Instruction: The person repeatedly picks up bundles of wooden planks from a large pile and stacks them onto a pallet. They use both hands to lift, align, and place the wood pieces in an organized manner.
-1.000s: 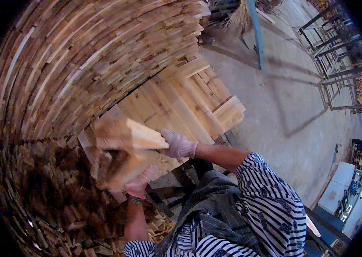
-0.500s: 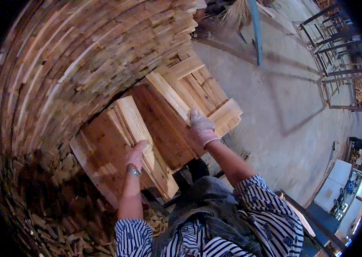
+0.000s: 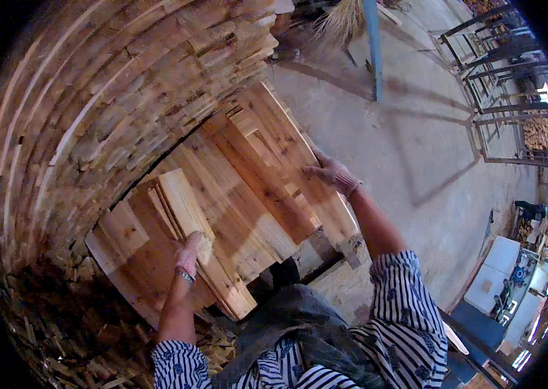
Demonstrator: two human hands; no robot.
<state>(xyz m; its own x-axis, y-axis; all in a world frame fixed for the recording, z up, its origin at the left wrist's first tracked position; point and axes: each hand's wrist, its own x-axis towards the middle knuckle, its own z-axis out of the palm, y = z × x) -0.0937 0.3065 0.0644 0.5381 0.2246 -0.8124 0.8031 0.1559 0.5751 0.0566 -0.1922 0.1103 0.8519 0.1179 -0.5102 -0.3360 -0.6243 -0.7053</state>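
A low stack of pale wooden boards (image 3: 248,188) lies in front of me. My left hand (image 3: 189,253), in a pinkish glove, rests flat on a small bundle of narrow boards (image 3: 186,211) lying on the near left of the stack. My right hand (image 3: 329,174), also gloved, presses on the right edge of a long board (image 3: 287,139) on the stack's far right side. Neither hand is closed around anything.
A tall wall of stacked lumber (image 3: 92,97) curves along the left. Wood scraps (image 3: 79,330) litter the ground at lower left. Bare concrete floor (image 3: 410,149) lies to the right, with a blue post (image 3: 372,45), metal racks (image 3: 507,97) and white boxes (image 3: 497,275) beyond.
A second ago both hands carried a bundle of boards from the scrap pile. The bundle now lies on the stack and the hands have spread apart, pressing the boards flat.
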